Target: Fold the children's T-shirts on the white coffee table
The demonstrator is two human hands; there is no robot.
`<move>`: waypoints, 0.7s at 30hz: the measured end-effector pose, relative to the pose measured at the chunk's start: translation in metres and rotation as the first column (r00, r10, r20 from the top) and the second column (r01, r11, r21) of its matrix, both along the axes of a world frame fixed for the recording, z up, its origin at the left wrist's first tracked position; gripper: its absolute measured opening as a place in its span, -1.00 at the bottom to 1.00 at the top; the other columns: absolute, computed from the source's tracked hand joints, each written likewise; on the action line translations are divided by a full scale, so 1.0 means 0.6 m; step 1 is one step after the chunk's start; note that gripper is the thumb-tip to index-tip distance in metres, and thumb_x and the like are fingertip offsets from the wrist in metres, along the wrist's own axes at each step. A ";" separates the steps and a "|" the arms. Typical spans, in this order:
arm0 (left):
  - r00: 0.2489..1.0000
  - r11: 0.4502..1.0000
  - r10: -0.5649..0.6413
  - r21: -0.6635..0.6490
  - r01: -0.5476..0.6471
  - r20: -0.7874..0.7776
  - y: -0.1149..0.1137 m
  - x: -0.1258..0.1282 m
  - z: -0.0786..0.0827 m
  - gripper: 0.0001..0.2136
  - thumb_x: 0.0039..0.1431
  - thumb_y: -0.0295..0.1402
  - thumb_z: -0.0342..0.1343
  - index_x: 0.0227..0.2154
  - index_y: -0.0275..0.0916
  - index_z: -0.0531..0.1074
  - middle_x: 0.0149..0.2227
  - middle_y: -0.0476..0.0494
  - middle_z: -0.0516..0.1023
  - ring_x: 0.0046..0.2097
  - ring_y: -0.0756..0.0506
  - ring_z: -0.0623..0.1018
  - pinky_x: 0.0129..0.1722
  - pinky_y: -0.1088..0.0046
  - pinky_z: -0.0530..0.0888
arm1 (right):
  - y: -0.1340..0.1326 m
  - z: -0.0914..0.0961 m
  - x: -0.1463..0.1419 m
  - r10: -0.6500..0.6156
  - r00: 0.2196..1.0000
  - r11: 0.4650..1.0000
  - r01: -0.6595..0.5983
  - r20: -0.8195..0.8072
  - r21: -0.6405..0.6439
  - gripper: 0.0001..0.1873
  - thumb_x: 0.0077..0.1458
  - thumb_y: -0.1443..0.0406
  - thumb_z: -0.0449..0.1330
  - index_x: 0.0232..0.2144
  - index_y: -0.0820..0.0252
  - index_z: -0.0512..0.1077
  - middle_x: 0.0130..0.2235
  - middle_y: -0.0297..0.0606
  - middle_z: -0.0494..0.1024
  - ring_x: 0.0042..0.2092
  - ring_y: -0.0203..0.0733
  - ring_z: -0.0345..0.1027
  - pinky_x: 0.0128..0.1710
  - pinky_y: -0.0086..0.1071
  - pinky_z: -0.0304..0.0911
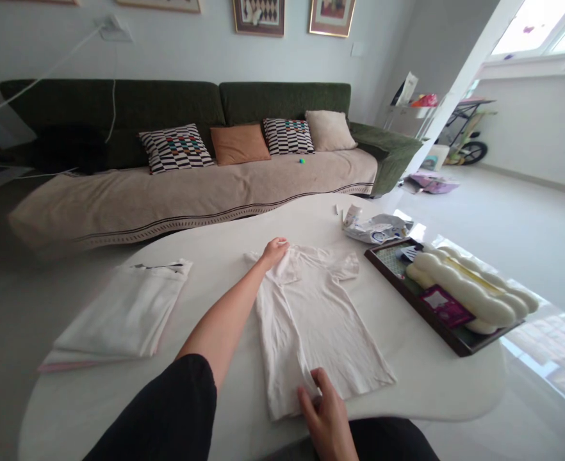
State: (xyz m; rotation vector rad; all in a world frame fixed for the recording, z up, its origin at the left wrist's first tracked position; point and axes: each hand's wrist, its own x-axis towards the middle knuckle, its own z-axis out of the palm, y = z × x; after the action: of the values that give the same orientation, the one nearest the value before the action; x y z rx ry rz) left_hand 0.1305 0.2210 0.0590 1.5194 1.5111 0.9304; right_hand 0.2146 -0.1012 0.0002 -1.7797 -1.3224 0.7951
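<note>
A pale, off-white T-shirt point(328, 314) lies flat on the white table, its collar end away from me and its hem towards me. One side is turned inward, with a long fold edge running from shoulder to hem. At the far end, my left hand point(275, 251) is closed on the cloth near the shoulder. Down at the hem, my right hand point(329, 413) has thumb and fingers curled around the fold edge, the fingertips partly hidden. To the left rests a folded stack of white and pink clothes point(119, 314).
On the table's right side is a dark-rimmed tray point(414, 307) bearing a puffy cream tissue-box cover point(469, 288) and a purple packet point(447, 306). Behind it lies a crumpled plastic package point(381, 228). A green sofa point(282, 102) with several cushions stands beyond the table point(215, 253).
</note>
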 end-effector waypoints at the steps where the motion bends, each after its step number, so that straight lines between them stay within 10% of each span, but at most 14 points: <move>1: 0.999 0.999 0.016 0.030 -0.014 -0.034 -0.001 -0.016 -0.004 -0.82 0.03 -0.43 0.06 -0.26 -0.25 0.40 -0.28 -0.08 0.52 -0.25 0.01 0.50 -0.19 0.55 0.38 | 0.001 0.006 0.000 0.006 1.000 1.000 -0.006 -0.018 -0.029 -0.47 -0.01 -0.06 -0.02 -0.29 0.30 0.33 -0.41 -0.11 0.49 -0.57 -0.26 0.30 -0.51 -0.43 0.25; 9: 0.901 0.963 0.265 0.039 -0.268 -0.344 -0.026 -0.181 -0.036 -0.77 0.04 -0.33 0.02 -0.25 -0.33 0.39 -0.20 -0.26 0.48 -0.09 -0.16 0.43 -0.13 0.41 0.31 | -0.003 0.043 0.030 0.075 0.963 0.997 -0.078 0.261 0.000 -0.65 0.11 0.11 -0.11 -0.22 0.18 0.32 -0.51 -0.28 0.42 -0.53 -0.24 0.32 -0.50 -0.44 0.20; 15: 0.898 0.984 0.139 -0.048 -0.174 -0.417 -0.031 -0.175 -0.055 -0.81 -0.03 -0.21 0.09 -0.55 -0.23 0.41 -0.45 -0.08 0.52 -0.31 -0.10 0.50 -0.36 0.50 0.33 | 0.014 0.069 0.024 0.095 0.790 0.984 -0.167 0.605 0.064 -0.71 0.12 0.26 -0.10 -0.23 0.15 0.38 -0.16 -0.10 0.42 -0.16 -0.11 0.33 -0.21 -0.28 0.26; 21: 0.851 0.962 0.248 0.017 -0.271 -0.463 -0.038 -0.170 -0.062 -0.88 0.06 -0.30 0.00 -0.35 -0.20 0.33 -0.30 -0.13 0.51 -0.22 -0.12 0.49 -0.31 0.47 0.33 | 0.037 0.027 -0.073 0.357 0.699 0.908 -0.414 0.620 -0.055 -0.42 0.10 0.19 -0.01 0.17 -0.09 -0.01 0.24 -0.26 -0.09 0.23 0.12 -0.28 0.08 0.11 -0.11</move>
State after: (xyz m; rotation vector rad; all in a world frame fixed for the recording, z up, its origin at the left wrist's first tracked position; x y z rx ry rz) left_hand 0.0283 0.1982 0.0217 1.5992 2.1095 0.6956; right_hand 0.1706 -0.0791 0.0166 -1.7788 -2.1916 0.3349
